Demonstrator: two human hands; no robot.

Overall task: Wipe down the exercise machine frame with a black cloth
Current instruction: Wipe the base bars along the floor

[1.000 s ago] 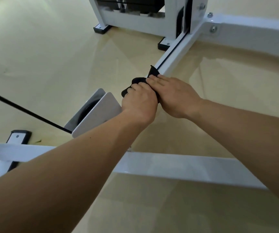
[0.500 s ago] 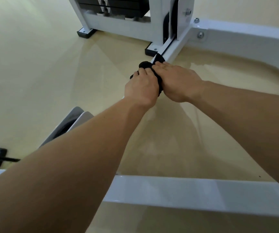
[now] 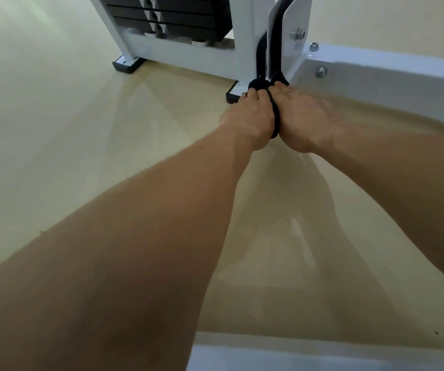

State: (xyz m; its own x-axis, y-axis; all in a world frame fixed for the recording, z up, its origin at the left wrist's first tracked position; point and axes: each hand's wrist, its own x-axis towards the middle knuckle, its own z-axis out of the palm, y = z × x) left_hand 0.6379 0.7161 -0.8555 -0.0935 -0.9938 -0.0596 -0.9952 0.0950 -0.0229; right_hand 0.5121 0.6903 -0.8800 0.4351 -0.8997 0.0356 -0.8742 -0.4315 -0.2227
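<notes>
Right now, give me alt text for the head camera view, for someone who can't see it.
A left hand grips a bunched black cloth and a right hand presses on it, at the foot of a white metal exercise machine frame. Black weight plates stack behind, above a glossy beige floor.

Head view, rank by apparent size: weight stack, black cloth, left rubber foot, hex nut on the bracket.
1. weight stack, largest, cropped at top.
2-3. black cloth and left rubber foot: visible parts look alike; cloth is mostly hidden between left hand and right hand, so unranked.
4. hex nut, smallest.
</notes>
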